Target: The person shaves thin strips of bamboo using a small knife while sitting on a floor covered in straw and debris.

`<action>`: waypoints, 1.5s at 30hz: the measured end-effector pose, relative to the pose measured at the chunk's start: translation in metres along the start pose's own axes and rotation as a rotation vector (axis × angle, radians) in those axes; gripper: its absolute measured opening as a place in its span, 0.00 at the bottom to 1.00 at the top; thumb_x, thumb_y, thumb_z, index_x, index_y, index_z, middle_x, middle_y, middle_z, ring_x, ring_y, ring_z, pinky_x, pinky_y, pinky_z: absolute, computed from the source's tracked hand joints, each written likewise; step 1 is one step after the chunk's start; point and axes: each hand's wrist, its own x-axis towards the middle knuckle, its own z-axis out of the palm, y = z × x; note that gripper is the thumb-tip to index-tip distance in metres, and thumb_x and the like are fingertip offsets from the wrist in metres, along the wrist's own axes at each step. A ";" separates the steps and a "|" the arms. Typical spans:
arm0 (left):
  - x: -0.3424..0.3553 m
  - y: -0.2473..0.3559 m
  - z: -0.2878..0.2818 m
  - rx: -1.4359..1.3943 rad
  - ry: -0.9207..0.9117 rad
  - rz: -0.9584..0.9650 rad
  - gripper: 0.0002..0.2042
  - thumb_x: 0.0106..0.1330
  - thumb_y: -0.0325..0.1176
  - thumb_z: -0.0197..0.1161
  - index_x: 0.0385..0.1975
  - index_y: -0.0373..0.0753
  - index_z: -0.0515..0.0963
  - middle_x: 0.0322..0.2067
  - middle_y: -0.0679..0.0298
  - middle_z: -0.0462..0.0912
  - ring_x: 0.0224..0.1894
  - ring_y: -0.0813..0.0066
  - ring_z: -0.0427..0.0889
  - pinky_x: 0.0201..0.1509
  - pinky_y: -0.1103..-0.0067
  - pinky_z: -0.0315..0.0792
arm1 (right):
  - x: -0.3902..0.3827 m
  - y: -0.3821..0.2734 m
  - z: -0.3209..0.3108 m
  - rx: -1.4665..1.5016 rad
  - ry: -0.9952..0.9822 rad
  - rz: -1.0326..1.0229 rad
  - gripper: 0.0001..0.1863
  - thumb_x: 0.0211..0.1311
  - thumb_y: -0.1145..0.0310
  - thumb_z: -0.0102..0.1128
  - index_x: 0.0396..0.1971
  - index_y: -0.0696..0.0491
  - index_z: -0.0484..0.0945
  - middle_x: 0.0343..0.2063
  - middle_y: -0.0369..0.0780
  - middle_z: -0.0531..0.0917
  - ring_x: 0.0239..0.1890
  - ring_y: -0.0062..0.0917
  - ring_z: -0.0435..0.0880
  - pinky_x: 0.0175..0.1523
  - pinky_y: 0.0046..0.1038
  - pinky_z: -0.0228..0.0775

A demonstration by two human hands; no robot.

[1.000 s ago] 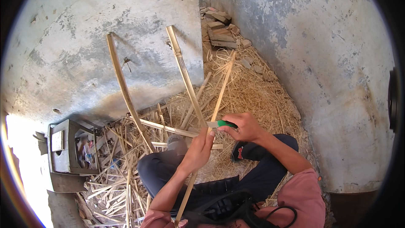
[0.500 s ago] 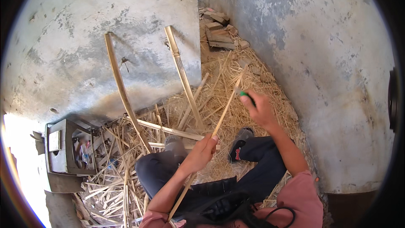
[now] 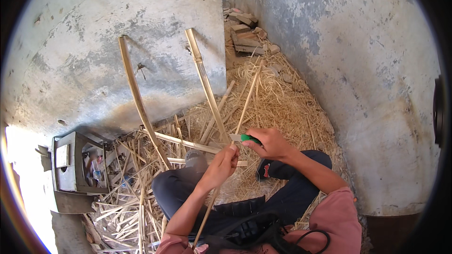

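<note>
The left hand [image 3: 220, 167] had its fingers clamped around a thin pale strip [image 3: 249, 96], which slanted from over the straw [image 3: 287, 103] down across the lap. Just right of the strip, the right hand [image 3: 270, 143] gripped a green-handled knife [image 3: 249, 138], fingers closed on the handle; its blade lay at the strip, above the left hand — whether touching, one could not tell. Left of the strip, two poles [image 3: 205, 77] leaned against the wall [image 3: 165, 61]; bricks [image 3: 248, 43] lay beyond its far end.
</note>
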 end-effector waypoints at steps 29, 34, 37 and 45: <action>0.006 -0.013 -0.005 0.205 0.050 0.073 0.23 0.89 0.47 0.41 0.32 0.37 0.69 0.22 0.66 0.67 0.25 0.74 0.67 0.33 0.72 0.65 | 0.004 0.006 -0.007 -0.149 0.048 -0.029 0.16 0.72 0.53 0.69 0.37 0.52 0.86 0.25 0.41 0.85 0.24 0.37 0.85 0.28 0.36 0.74; -0.003 -0.008 -0.003 0.316 0.014 0.073 0.22 0.89 0.47 0.42 0.35 0.36 0.70 0.22 0.67 0.67 0.26 0.74 0.67 0.34 0.71 0.66 | 0.011 0.031 -0.033 -0.105 0.257 0.208 0.19 0.76 0.52 0.65 0.36 0.56 0.85 0.20 0.41 0.82 0.19 0.28 0.78 0.25 0.33 0.69; -0.009 -0.005 0.005 0.354 -0.020 0.075 0.21 0.88 0.46 0.44 0.39 0.35 0.72 0.23 0.66 0.68 0.27 0.73 0.69 0.35 0.71 0.67 | 0.012 0.079 -0.079 -0.322 0.309 0.350 0.23 0.81 0.49 0.57 0.44 0.56 0.87 0.15 0.41 0.77 0.15 0.28 0.74 0.25 0.33 0.65; -0.006 0.008 0.012 0.403 0.122 0.081 0.22 0.88 0.49 0.44 0.44 0.33 0.72 0.25 0.60 0.74 0.30 0.68 0.74 0.37 0.69 0.70 | 0.003 0.050 -0.061 -0.164 0.239 0.298 0.20 0.81 0.51 0.58 0.41 0.55 0.83 0.18 0.42 0.77 0.18 0.29 0.76 0.26 0.34 0.65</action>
